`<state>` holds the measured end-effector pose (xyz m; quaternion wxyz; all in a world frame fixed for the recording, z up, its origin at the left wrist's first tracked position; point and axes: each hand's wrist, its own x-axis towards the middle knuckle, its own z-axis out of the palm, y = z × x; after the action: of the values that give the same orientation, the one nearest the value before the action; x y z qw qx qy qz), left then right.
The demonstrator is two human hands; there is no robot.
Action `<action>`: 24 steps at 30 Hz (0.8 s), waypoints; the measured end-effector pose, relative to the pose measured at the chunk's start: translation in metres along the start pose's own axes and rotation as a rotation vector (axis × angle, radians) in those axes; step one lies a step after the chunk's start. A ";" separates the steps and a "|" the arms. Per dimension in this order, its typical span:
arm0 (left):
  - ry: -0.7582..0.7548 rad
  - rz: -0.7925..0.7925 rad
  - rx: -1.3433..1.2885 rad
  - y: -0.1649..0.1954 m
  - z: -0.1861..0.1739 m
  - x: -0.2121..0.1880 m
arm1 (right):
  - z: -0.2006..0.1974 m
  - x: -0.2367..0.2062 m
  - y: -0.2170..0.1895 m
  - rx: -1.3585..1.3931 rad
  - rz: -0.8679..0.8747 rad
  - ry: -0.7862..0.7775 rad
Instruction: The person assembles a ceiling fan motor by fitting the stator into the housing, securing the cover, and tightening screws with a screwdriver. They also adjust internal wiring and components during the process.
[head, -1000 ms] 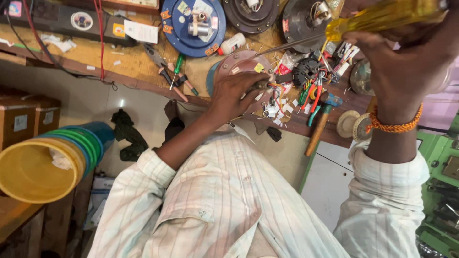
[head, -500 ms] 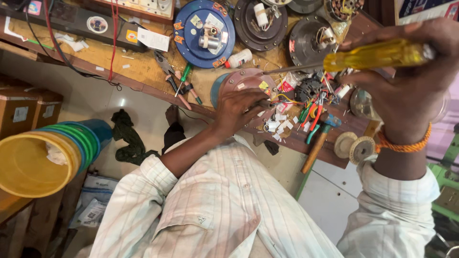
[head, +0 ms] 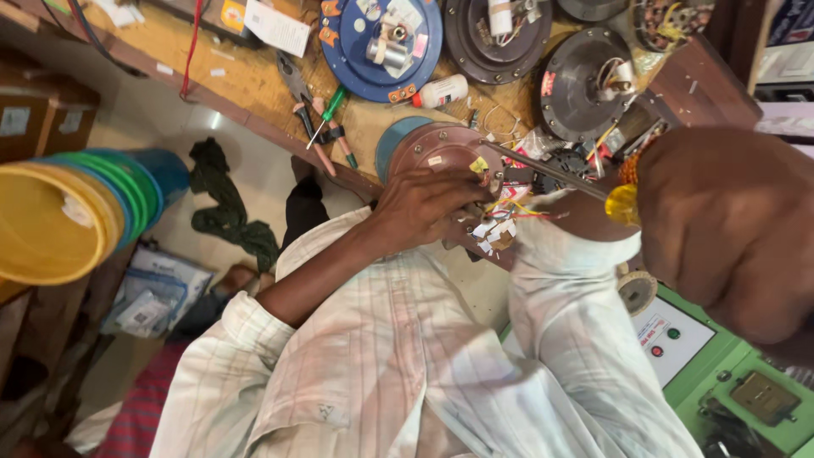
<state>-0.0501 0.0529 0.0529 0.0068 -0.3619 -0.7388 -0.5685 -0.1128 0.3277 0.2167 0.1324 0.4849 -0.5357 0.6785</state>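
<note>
My left hand (head: 424, 208) rests on the near edge of a round brown motor housing (head: 437, 148) that lies on the wooden bench (head: 246, 80), fingers curled over its rim next to loose coloured wires (head: 504, 212). My right hand (head: 729, 229), large and close to the camera, is closed on the yellow handle of a screwdriver (head: 621, 203). The thin metal shaft runs up and left, and its tip sits at the housing's right edge. Both sleeves are pale and striped.
On the bench lie a blue round plate (head: 381, 42), dark round motor housings (head: 585, 80), a white bottle (head: 441, 91), pliers and small screwdrivers (head: 318, 119). Stacked coloured buckets (head: 51, 220) stand at left, a dark cloth (head: 225, 203) lies on the floor, and a green control panel (head: 704, 339) is at right.
My right hand has come down and nearer the camera, bringing the screwdriver tip onto the brown housing. My left hand stays on the housing. The view has shifted closer to the bench.
</note>
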 end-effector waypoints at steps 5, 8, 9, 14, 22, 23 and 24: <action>0.096 -0.073 -0.028 -0.008 0.008 -0.002 | -0.001 -0.051 0.016 -0.357 0.017 0.539; 0.142 -0.061 0.005 -0.003 0.007 0.001 | -0.002 -0.059 0.004 -0.371 -0.014 0.561; 0.097 -0.076 -0.012 -0.002 0.006 0.004 | 0.000 -0.061 -0.003 -0.370 -0.026 0.567; -0.026 0.024 0.055 0.003 -0.005 0.007 | 0.008 -0.070 -0.018 -0.393 -0.034 0.601; 0.026 -0.053 0.055 -0.012 0.019 -0.007 | -0.008 -0.089 -0.001 -0.366 0.026 0.623; 0.066 -0.053 0.051 -0.012 0.018 -0.009 | -0.007 -0.089 0.000 -0.359 0.030 0.629; 0.066 -0.077 0.024 -0.009 0.017 -0.010 | -0.003 -0.089 -0.001 -0.380 0.045 0.643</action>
<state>-0.0412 0.0610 0.0348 0.0136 -0.3144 -0.7583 -0.5709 -0.0690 0.3609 0.1463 0.3665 0.2017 -0.5937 0.6874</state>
